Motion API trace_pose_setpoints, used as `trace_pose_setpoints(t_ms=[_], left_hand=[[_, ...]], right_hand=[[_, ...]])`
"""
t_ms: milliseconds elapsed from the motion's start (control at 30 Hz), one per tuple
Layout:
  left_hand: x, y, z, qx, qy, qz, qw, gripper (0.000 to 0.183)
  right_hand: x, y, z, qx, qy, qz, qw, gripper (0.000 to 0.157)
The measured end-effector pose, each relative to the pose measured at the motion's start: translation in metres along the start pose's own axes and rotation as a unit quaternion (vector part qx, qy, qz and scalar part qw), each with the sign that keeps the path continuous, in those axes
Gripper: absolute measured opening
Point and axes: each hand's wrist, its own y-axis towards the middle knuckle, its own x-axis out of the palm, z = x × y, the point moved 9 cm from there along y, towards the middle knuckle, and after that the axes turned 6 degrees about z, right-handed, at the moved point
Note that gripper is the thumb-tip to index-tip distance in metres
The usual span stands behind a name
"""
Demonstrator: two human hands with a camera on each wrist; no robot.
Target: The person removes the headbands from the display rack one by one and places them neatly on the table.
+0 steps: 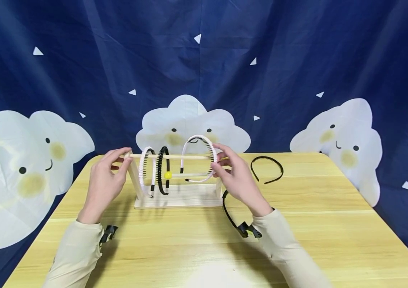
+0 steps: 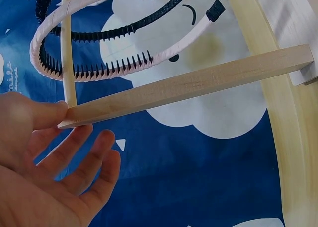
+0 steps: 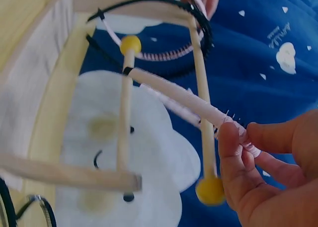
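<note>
A wooden rack (image 1: 186, 196) stands on the table, with a pale pink headband (image 1: 141, 168) and a black headband (image 1: 159, 172) hanging on its upper rod (image 1: 179, 157). With thumb and forefinger, my left hand (image 1: 108, 180) pinches the top end of the rack's left post (image 2: 194, 85); the other fingers are loosely bent below. Toward the rod's right end, my right hand (image 1: 238, 180) pinches a second pale pink headband (image 3: 184, 98) by its curved side. This band loops around the upper rod, its toothed inner side facing the rod. A yellow ball (image 3: 210, 190) caps the rod beside the right fingers.
One black headband (image 1: 267, 157) lies on the table (image 1: 319, 224) at the right back. Another black headband (image 1: 227, 210) lies nearer, partly hidden by the right forearm. The lower rod ends in a yellow ball (image 1: 168, 175). A blue cloud-print curtain (image 1: 283, 72) hangs behind.
</note>
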Motion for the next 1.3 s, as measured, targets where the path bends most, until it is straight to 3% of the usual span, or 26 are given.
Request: trace_pose_setpoints(t_ms=[433, 700, 833, 1000, 1300], left_hand=[[0.0, -0.001, -0.001, -0.002, -0.001, 0.002, 1.0, 0.026], [-0.001, -0.001, -0.001, -0.001, -0.005, 0.002, 1.0, 0.027], [-0.002, 0.0, -0.001, 0.0, -0.006, 0.004, 1.0, 0.027], [-0.002, -0.001, -0.002, 0.0, -0.005, 0.004, 1.0, 0.027], [0.0, 0.0, 0.0, 0.006, -0.007, 0.006, 0.9999, 0.026]], right_hand=[[-0.082, 0.0, 0.013, 0.029, -0.002, 0.036, 0.999, 0.049], [-0.128, -0.013, 0.027, 0.046, 0.019, 0.049, 0.998, 0.044], [-0.132, -0.018, 0.038, 0.053, 0.05, 0.04, 0.997, 0.045], [-0.124, -0.016, 0.043, 0.054, 0.07, 0.048, 0.995, 0.044], [-0.121, -0.01, 0.05, 0.069, 0.0, 0.057, 0.996, 0.044]])
